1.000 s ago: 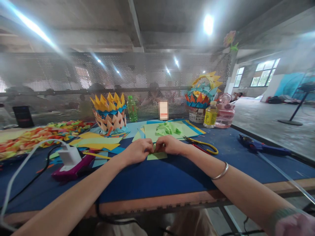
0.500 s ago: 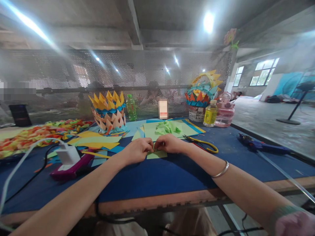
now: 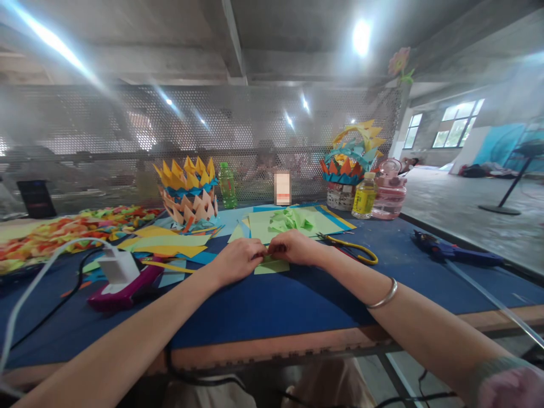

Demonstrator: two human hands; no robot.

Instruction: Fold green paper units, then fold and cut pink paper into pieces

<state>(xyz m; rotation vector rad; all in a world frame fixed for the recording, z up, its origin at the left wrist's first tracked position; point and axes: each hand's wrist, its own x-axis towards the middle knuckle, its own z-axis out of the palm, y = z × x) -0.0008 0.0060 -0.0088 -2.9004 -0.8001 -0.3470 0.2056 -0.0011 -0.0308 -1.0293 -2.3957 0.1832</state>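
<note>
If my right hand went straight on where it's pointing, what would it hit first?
Most likely your left hand, just across from the right hand; whether the small green paper comes between them is unclear.

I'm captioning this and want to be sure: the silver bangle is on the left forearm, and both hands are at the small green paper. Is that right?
Not quite: the head view shows the silver bangle on the right forearm, not the left. The left hand and right hand are indeed at the small green paper.
</note>
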